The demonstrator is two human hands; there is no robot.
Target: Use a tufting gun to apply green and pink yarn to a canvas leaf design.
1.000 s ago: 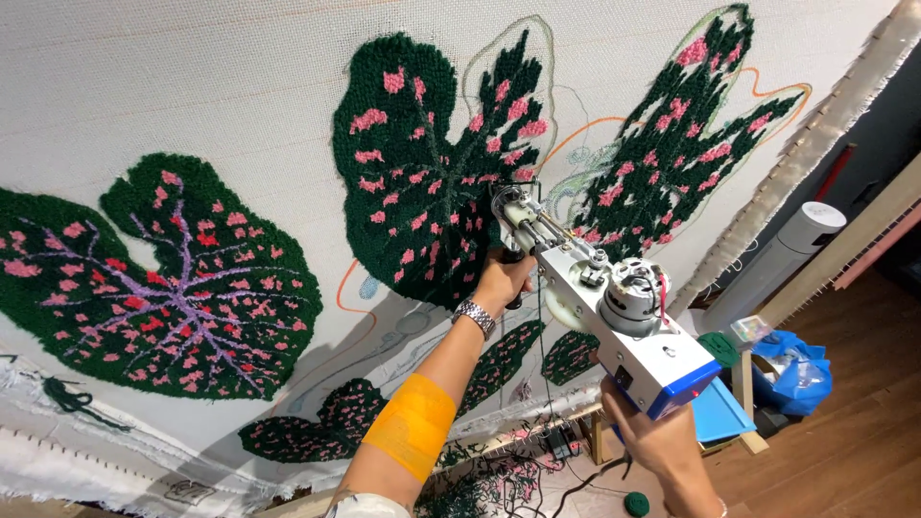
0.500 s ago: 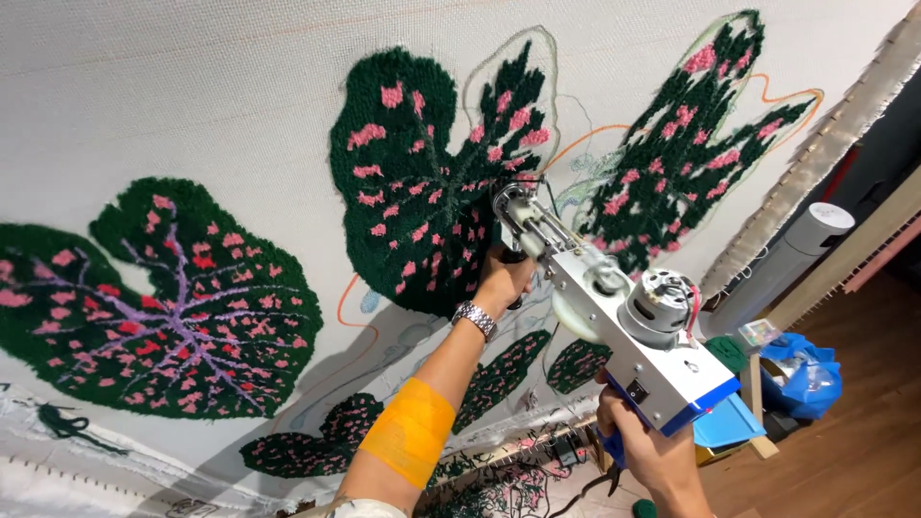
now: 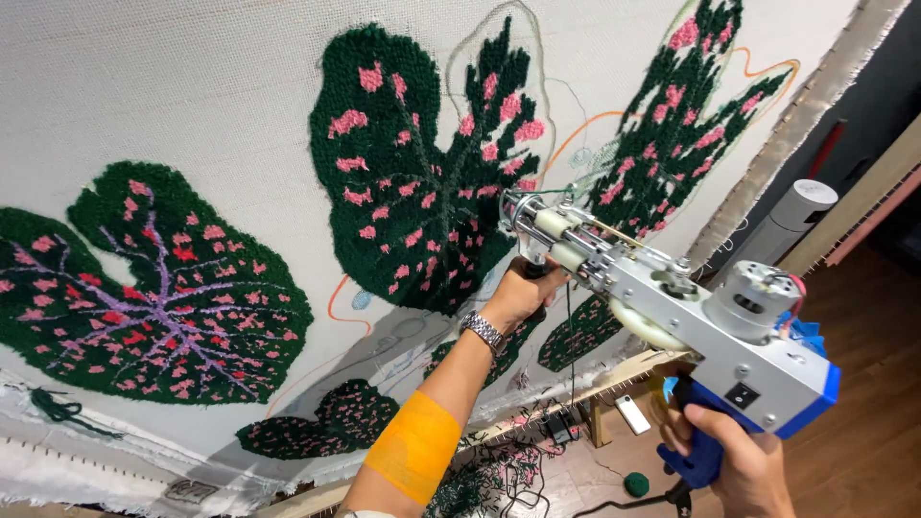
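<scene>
— Where does the tufting gun (image 3: 672, 317) sit against the cloth?

— Its long axis slants from the blue handle low on the right up and left to the needle tip, which meets the white backing cloth (image 3: 192, 86) at the edge of the middle dark green leaf (image 3: 413, 173), between that leaf and the one on the right (image 3: 672, 125).

— And the hands?

— Well apart. The left hand (image 3: 523, 293), wristwatch (image 3: 483, 331) and orange band (image 3: 414, 446) on that arm, is clamped on the front grip, nearer the cloth. The right hand (image 3: 734, 456) is closed around the blue rear handle, farther back.
</scene>
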